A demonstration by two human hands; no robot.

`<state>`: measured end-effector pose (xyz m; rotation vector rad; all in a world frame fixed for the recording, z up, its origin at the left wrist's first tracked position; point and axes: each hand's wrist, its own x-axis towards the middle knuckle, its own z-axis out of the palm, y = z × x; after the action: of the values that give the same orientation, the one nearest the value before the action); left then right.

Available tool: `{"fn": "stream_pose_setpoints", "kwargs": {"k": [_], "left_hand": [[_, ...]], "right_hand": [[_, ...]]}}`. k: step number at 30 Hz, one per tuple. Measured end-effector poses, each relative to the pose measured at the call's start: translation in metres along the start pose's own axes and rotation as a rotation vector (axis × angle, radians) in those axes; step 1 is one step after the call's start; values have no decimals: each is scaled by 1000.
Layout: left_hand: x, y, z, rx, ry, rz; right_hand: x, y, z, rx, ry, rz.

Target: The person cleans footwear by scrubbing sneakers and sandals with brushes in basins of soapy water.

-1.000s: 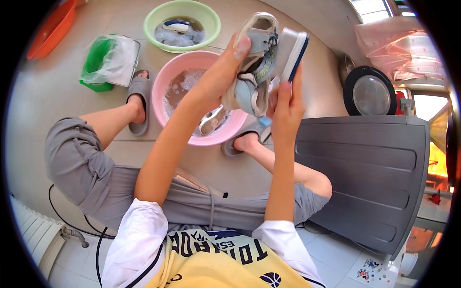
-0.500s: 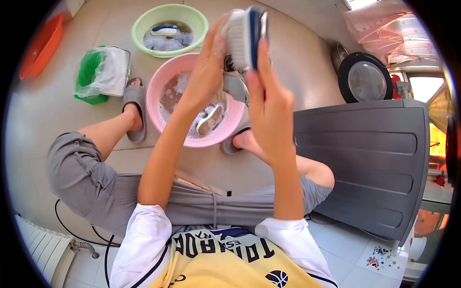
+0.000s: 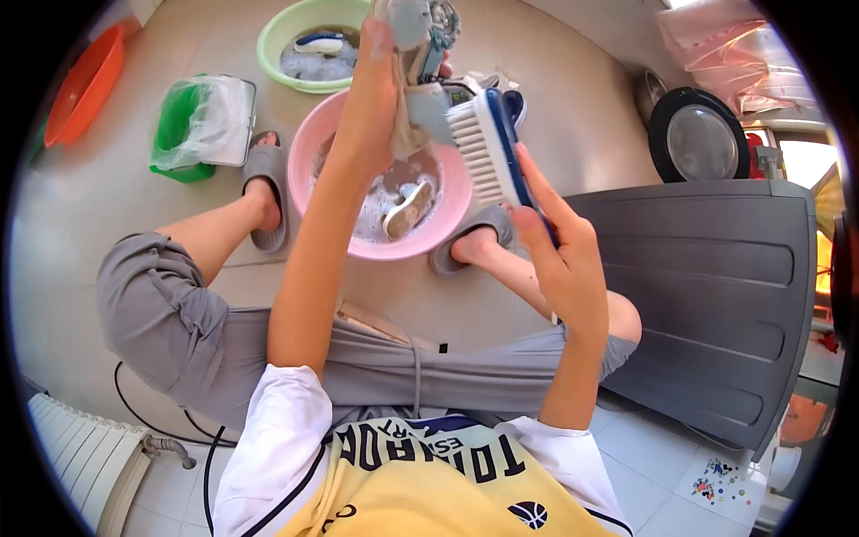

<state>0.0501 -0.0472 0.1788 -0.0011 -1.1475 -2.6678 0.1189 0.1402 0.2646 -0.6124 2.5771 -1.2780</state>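
My left hand is raised over the pink basin, closed around a wet grey and pale-blue sneaker with laces. Part of this shoe is cut off by the top edge. In my right hand is a scrub brush with a blue and white back. Its white bristles face left towards the sneaker, just below and to the right of it. Murky, sudsy water fills the pink basin, where another shoe lies tilted, its sole showing.
Behind stands a green basin of soapy water holding a blue-and-white item. A lined green bin and an orange basin are at left. More shoes sit beyond the pink basin. A grey appliance stands at right.
The brush has come away from between my hands, moving down and right with my right hand. The sneaker in my left hand now shows. The view has shifted slightly.
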Motion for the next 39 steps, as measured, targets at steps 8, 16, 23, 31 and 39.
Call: {"fn": "stream_pose_setpoints", "kwargs": {"k": [8, 16, 23, 31, 39], "left_hand": [[-1, 0, 7, -256, 110, -32], [-7, 3, 13, -144, 2, -77], [-14, 11, 27, -172, -46, -48], [-20, 25, 35, 256, -8, 129], [-13, 20, 29, -32, 17, 6]], "right_hand": [[-24, 24, 21, -38, 35, -93], [-15, 11, 21, 273, -24, 87], [-13, 7, 12, 6, -61, 116], [50, 27, 67, -29, 460, -559], [15, 27, 66, 654, 144, -11]]}}
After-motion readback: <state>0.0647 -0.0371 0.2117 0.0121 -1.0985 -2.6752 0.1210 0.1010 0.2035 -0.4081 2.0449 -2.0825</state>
